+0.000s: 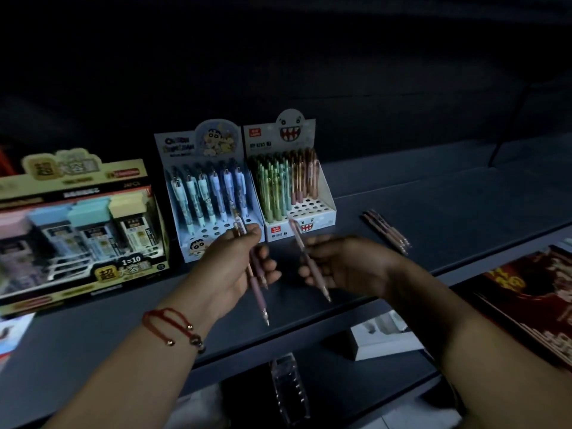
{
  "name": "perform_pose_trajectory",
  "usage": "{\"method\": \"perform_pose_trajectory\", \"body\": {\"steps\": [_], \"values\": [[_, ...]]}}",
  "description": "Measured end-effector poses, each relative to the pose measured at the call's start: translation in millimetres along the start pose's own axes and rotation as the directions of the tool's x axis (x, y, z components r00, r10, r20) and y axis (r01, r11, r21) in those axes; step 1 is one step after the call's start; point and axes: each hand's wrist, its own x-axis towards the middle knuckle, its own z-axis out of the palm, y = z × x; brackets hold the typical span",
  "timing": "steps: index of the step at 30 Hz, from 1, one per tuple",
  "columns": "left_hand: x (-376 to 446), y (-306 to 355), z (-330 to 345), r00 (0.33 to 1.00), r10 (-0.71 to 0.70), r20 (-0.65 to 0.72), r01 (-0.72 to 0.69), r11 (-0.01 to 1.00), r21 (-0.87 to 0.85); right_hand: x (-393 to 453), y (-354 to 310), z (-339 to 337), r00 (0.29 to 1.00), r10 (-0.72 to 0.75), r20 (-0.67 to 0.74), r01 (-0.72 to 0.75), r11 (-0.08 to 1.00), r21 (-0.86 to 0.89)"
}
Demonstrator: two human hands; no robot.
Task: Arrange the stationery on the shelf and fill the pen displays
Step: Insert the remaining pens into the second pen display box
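Dimly lit dark shelf (433,212), head view. Left hand (238,267) grips two pens (258,286) together, fingers curled round the barrels, tips pointing down toward the viewer, clicker ends up near the front of the cartoon pen display (210,193). Right hand (343,264) holds a single mauve pen (309,261), fingers wrapped on it, tip down, top end angled toward the monster-face pen display (294,187); the hand is slightly motion-blurred. Both hands hover over the shelf just in front of the two displays, apart from each other.

Cartoon display holds rows of blue and white pens, front holes unfilled. Monster-face display just beside it on the right, touching or nearly so; green pens on its left side, pinkish-brown ones at the back right, front right holes unfilled. A few loose pens (387,232) lie on the shelf to the right of the displays, well apart from the hands. Large refill box (80,230) with pastel cases stands at far left. Red string bracelet (173,329) with beads on the left wrist. Red printed cover (532,298) on the lower level at right, white box (383,335) below the shelf edge, clear plastic holder (289,388) at bottom centre.
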Motion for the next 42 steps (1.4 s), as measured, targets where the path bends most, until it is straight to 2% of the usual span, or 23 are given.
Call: {"method": "perform_pose_trajectory", "body": {"steps": [3,8,11,13,16,19,22,25,27,29,32,34,37,42], "values": [[-1.7,-1.1,2.7,1.0,0.004,-0.009,-0.004,1.0,-0.003,-2.2,-7.0,-1.7,1.0,0.02,0.011,-0.021,0.987,0.158],[-2.1,-1.7,12.8,1.0,-0.022,0.007,0.023,0.999,-0.039,6.8,-6.4,-11.2,1.0,-0.015,-0.026,0.021,0.969,0.245],[0.4,-2.6,17.0,0.999,-0.033,0.002,0.033,0.997,-0.064,8.7,-7.4,-15.9,0.992,-0.073,-0.106,0.095,0.97,0.223],[3.0,-3.4,16.5,1.0,-0.026,-0.008,0.026,0.998,-0.061,7.8,-8.3,-19.4,0.974,-0.164,-0.159,0.189,0.969,0.157],[5.0,-3.6,12.7,1.0,0.005,0.004,-0.005,1.0,-0.006,5.6,-9.9,-26.9,0.898,-0.361,-0.251,0.369,0.929,-0.016],[4.3,-0.9,11.7,0.999,0.028,0.033,-0.029,0.999,0.03,5.2,-16.4,-35.6,0.816,-0.473,-0.333,0.389,0.875,-0.288],[5.9,1.2,13.2,0.998,0.041,0.041,-0.043,0.998,0.051,9.5,-30.5,-38.2,0.75,-0.532,-0.393,0.432,0.844,-0.319],[8.9,0.2,13.1,0.998,0.046,0.029,-0.049,0.996,0.079,22.8,-49.4,-40.7,0.645,-0.596,-0.479,0.467,0.803,-0.37],[10.6,-1.4,12.3,0.995,0.093,0.024,-0.096,0.982,0.161,37.2,-59.4,-43.7,0.576,-0.644,-0.503,0.476,0.765,-0.435],[10.7,-3.1,10.5,0.978,0.207,0.025,-0.203,0.917,0.342,53.4,-65.8,-47.6,0.522,-0.694,-0.496,0.476,0.72,-0.505],[11.0,-5.8,4.9,0.913,0.396,0.097,-0.364,0.685,0.631,75.9,-69.3,-52.3,0.499,-0.739,-0.452,0.452,0.667,-0.593],[11.5,-7.3,0.6,0.891,0.435,0.133,-0.384,0.564,0.731,90.1,-68.4,-56.7,0.5,-0.759,-0.416,0.409,0.631,-0.659],[13.4,-7.9,-4.0,0.893,0.424,0.151,-0.377,0.521,0.766,103.0,-64.6,-60.8,0.504,-0.769,-0.394,0.353,0.6,-0.718],[15.9,-9.3,-9.9,0.903,0.403,0.147,-0.36,0.527,0.769,114.0,-57.5,-57.8,0.553,-0.761,-0.338,0.236,0.533,-0.813]]}}
